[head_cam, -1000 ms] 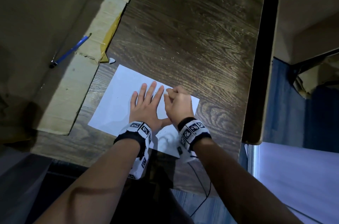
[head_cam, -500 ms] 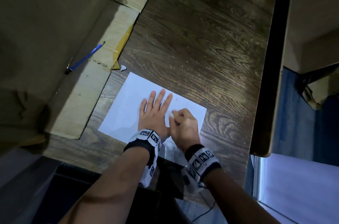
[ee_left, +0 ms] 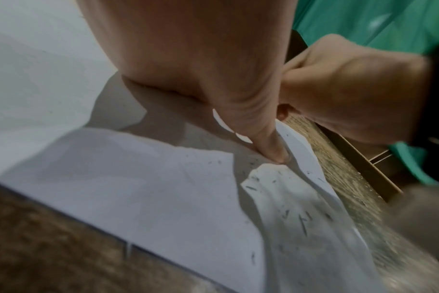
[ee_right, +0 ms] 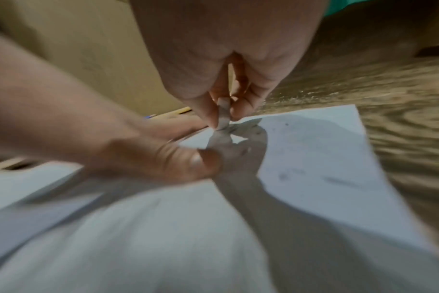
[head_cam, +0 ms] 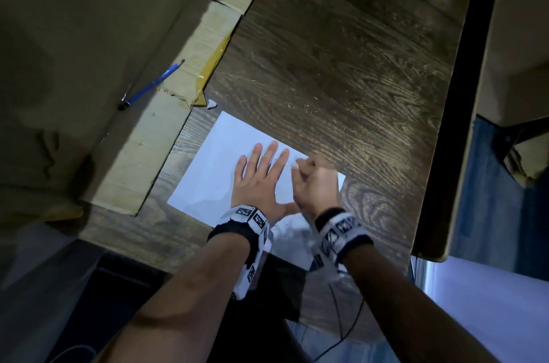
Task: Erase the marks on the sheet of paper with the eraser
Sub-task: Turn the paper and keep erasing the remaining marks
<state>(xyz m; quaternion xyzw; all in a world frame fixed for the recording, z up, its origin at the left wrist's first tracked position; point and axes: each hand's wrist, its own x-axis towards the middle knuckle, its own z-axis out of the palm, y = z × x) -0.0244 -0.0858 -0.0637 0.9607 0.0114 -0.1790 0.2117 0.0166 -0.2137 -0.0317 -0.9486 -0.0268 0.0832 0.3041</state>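
2 hands on smooth white paper (head_cam: 214,166): left (head_cam: 261,181) flat, right (head_cam: 315,184) fingers pinching small eraser (ee_right: 223,117).

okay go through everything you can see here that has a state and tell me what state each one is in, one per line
sheet of paper: flat on the wooden table, faint marks and eraser crumbs on it
left hand: fingers straight, pressed flat on the sheet
right hand: fingers curled, pinching the eraser
eraser: tip down on the sheet
blue pen: lying untouched on the cardboard
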